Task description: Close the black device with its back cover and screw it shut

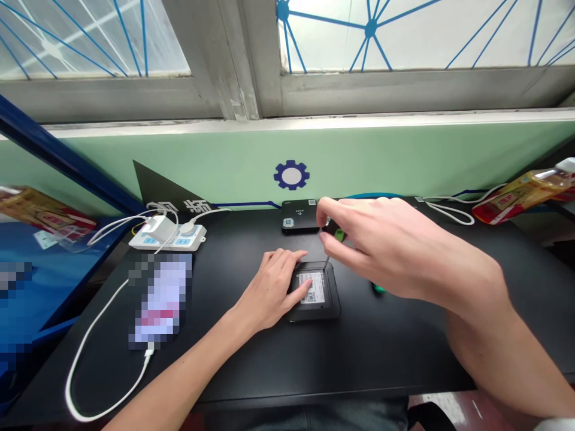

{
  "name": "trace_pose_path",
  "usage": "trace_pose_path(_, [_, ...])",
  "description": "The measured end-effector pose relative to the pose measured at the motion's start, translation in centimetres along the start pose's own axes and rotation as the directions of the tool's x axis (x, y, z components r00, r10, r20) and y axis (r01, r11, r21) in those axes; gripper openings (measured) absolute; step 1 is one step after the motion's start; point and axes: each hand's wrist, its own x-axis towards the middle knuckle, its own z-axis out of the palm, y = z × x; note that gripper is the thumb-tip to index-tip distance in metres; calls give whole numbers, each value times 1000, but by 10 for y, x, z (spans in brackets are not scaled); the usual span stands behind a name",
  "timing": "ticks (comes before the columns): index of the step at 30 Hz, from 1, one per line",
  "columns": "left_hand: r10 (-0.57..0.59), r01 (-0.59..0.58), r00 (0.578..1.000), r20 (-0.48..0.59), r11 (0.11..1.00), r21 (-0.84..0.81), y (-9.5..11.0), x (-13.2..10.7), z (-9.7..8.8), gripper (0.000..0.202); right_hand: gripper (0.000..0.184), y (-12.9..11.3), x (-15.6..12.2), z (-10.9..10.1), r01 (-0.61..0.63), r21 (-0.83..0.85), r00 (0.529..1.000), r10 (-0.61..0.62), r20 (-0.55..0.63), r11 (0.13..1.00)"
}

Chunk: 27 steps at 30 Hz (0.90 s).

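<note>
The left hand (pixel 269 293) presses down on a small black box (pixel 314 313), its fingers (pixel 287 258) spread and curved, not gripping. The box sits flat on a black desk (pixel 381 359), just under those fingertips, with a white label (pixel 313 287) facing up. The right hand (pixel 381 245) has its fingertips (pixel 327 212) pinched around a small screwdriver (pixel 339 235) with a green handle, the thin shaft reaching down to the box's far edge. Holding the box steady with one hand leaves the other free to guide the tip closely.
</note>
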Motion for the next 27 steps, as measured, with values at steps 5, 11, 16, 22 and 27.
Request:
trace_pose_path(5, [31,-30,999,-14,999,45,0,-1,4,39,25,2,-2,-1,10,-17,1000,-10,-14,1000])
trace_pose_path(11, [66,-62,996,-54,996,69,-3,-2,12,39,35,3,2,3,-27,-107,998,22,-52,994])
trace_pose_path(16, [45,-43,999,-30,997,61,0,-2,8,38,43,4,4,7,-40,-203,994,18,-112,978])
trace_pose_path(22, [43,-42,999,-23,996,74,1,-1,6,37,35,0,1,2,-21,-137,997,10,-76,990])
trace_pose_path(27, [22,-20,999,-23,996,82,0,0,8,35,34,-9,-11,-15,-33,-73,992,23,-126,997])
